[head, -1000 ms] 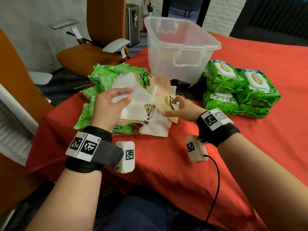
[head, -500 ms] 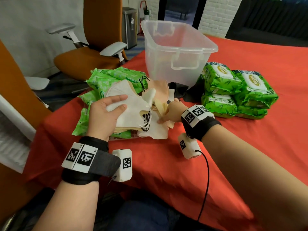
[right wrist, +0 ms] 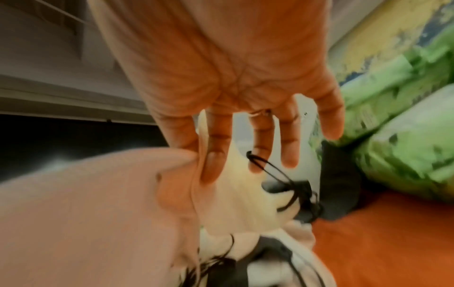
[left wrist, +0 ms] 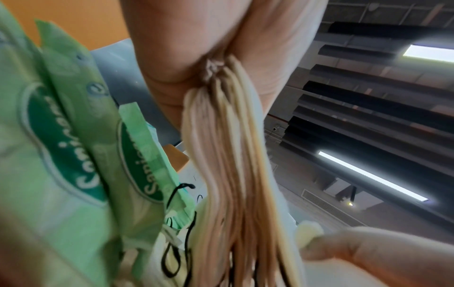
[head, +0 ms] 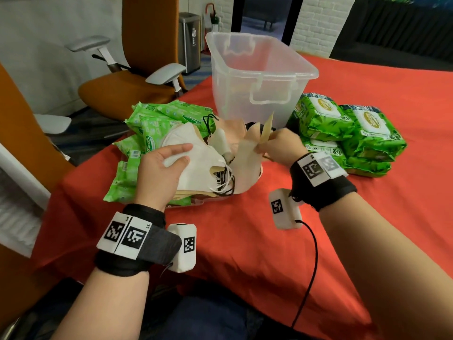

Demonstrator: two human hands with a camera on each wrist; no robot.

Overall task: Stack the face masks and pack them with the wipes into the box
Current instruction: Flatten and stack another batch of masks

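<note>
From the head camera, the left hand grips the stack of face masks, thumb on top and fingers curled over its far edge; the stack runs away to the right of those fingers. Just beyond it the right hand pinches one beige mask, tip upright. This hand is nearer the box, which stands behind its fingertips, with wipes packs to their right on the red worktop.

At the left wrist, the bundled mask edges are clamped in the palm, wipes alongside.

At the right wrist, thumb and forefinger nip the mask; the other fingers spread loosely.
</note>
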